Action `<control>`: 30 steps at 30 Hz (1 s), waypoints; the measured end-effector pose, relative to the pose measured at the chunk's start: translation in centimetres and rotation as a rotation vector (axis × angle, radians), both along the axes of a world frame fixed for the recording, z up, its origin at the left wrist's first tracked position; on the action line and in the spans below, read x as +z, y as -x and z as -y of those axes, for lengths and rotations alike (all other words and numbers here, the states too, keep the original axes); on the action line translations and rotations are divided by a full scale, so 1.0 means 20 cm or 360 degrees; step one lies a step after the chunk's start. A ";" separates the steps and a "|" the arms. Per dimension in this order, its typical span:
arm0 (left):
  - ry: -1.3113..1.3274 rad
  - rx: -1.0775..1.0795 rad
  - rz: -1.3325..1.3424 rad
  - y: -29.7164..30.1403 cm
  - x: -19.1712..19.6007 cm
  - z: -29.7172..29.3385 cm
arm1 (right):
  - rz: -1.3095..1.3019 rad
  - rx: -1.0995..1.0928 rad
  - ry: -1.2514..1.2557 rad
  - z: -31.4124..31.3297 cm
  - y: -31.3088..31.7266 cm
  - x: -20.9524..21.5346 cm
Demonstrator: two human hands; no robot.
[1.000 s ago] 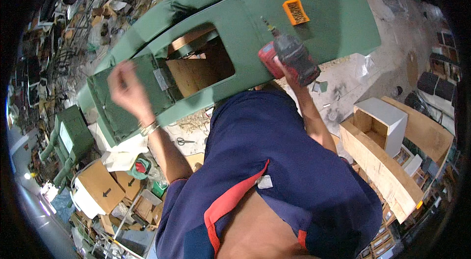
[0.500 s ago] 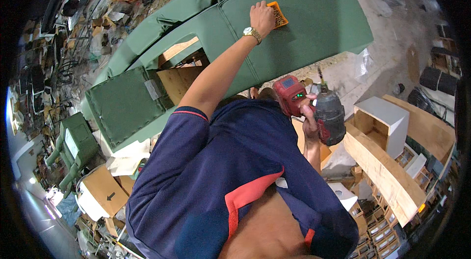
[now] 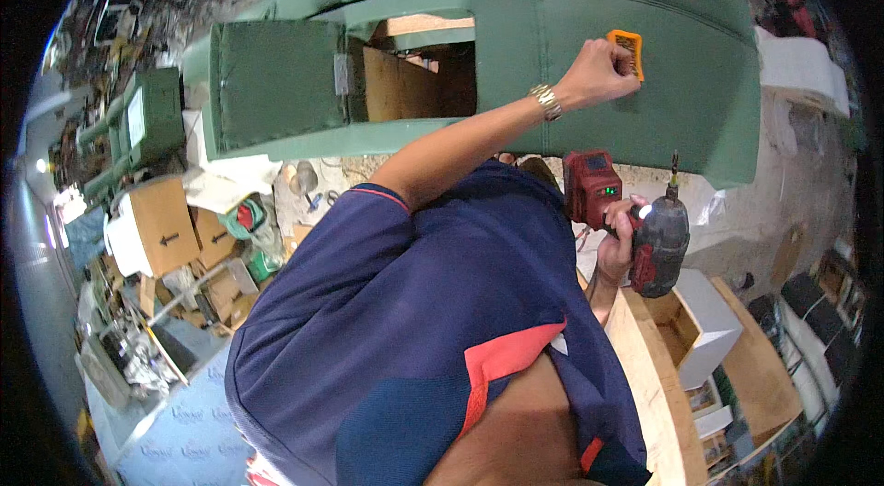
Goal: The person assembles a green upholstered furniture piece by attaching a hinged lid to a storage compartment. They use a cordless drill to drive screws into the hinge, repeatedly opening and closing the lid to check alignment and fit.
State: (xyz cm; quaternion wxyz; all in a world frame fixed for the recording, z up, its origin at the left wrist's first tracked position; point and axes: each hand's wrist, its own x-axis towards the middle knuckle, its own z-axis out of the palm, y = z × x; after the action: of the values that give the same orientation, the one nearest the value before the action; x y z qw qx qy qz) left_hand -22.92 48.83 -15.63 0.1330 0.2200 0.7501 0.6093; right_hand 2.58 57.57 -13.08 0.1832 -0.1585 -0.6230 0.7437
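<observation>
My left hand (image 3: 603,76), with a metal watch on the wrist, reaches across the green upholstered sofa frame (image 3: 645,132). Its fingers are closed together at the near left edge of a small orange tray (image 3: 628,39) filled with what look like screws. Whatever sits between those fingertips is hidden. Close to my body, my right hand (image 3: 615,245) grips the handle of a red and black cordless drill (image 3: 661,247). The drill's bit points up toward the sofa, and small green lights glow on its red battery.
An open hatch (image 3: 419,72) in the sofa shows bare wood inside, with a green padded flap (image 3: 276,76) on its left. Cardboard boxes (image 3: 164,226) stand at left. Wooden boards (image 3: 649,366) and a white box (image 3: 704,329) lie at lower right. Scrap crowds the far floor.
The view has turned, so the sofa lies more level and the tray appears farther right. My left hand has shifted toward the tray's near side. The drill stays in my right hand.
</observation>
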 end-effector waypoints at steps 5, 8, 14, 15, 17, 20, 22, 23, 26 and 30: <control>-0.0521 0.0085 0.0730 -0.23 0.21 0.43 | 0.0201 0.0377 -0.0622 -0.01 0.15 0.03; -0.0702 0.0389 0.0912 -0.31 0.28 0.69 | 0.0228 0.0572 -0.1334 0.01 0.24 0.01; -0.1556 0.0875 0.1227 -0.42 0.31 1.04 | -0.0067 0.1210 -0.1136 0.19 0.51 -0.11; -0.1680 0.0860 0.1231 -0.43 0.32 1.08 | 0.0143 0.1239 -0.0330 0.27 0.51 -0.09; -0.1858 0.0923 0.1236 -0.45 0.32 1.14 | 0.0093 0.1245 -0.0701 0.36 0.53 0.00; -0.1924 0.0921 0.1196 -0.48 0.33 1.22 | -0.0009 0.1248 -0.0809 0.52 0.57 0.08; -0.1900 0.0938 0.1184 -0.50 0.34 1.26 | -0.0092 0.1208 -0.0982 0.59 0.59 0.11; -0.1885 0.0944 0.1182 -0.50 0.35 1.28 | -0.0146 0.1160 -0.1087 0.61 0.60 0.11; -0.1866 0.0978 0.1186 -0.52 0.35 1.33 | -0.0120 0.1169 -0.1117 0.65 0.60 0.10; -0.1678 0.1018 0.0988 -0.53 0.33 1.39 | 0.0142 0.1276 -0.0604 0.70 0.58 0.09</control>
State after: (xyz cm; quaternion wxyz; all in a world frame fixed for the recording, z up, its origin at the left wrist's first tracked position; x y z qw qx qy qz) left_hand -12.30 21.12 -9.12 0.0306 -0.1614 0.3090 0.9368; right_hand -9.08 43.54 -11.29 -0.1209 0.1002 -0.7681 0.6208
